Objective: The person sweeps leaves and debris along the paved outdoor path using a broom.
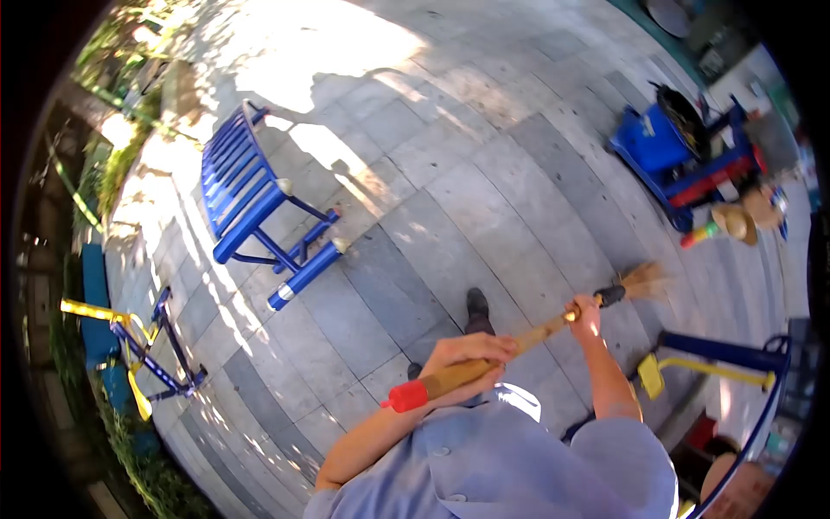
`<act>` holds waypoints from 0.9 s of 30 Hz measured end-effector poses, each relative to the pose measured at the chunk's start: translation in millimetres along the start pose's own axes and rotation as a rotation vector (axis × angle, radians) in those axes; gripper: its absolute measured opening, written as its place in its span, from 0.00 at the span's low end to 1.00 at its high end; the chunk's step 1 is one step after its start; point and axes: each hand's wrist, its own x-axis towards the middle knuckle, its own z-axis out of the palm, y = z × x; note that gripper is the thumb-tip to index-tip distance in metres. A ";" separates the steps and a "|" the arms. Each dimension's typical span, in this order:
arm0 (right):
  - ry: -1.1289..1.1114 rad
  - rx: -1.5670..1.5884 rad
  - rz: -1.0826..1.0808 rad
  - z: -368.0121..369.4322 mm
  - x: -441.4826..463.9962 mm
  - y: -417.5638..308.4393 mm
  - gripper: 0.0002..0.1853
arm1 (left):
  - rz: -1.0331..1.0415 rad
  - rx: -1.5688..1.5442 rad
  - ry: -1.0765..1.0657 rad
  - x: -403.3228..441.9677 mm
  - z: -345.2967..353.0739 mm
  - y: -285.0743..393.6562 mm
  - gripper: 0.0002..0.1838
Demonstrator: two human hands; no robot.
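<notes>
A broom (543,331) with a wooden handle and a red end cap lies slantwise in front of my body. My left hand (471,355) is closed round the handle near the red cap. Farther down, my right hand (584,317) grips the handle just short of the black binding above the bristles. The straw-coloured bristles (647,281) point right and look blurred. Part of the handle is hidden by my fingers. Beneath the broom, my dark shoe (476,303) shows on the grey paving (415,251).
A blue slatted bench (246,186) stands ahead to the left. Yellow and dark-blue equipment (147,355) is at far left beside plants. At right are a blue bin (661,138) on a cart, a straw hat (735,223) and a blue-yellow frame (718,353).
</notes>
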 end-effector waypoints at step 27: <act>-0.125 0.172 -0.543 40.5 275.9 -335.6 0.08 | 0.249 0.126 0.684 53.6 -298.2 126.8 0.13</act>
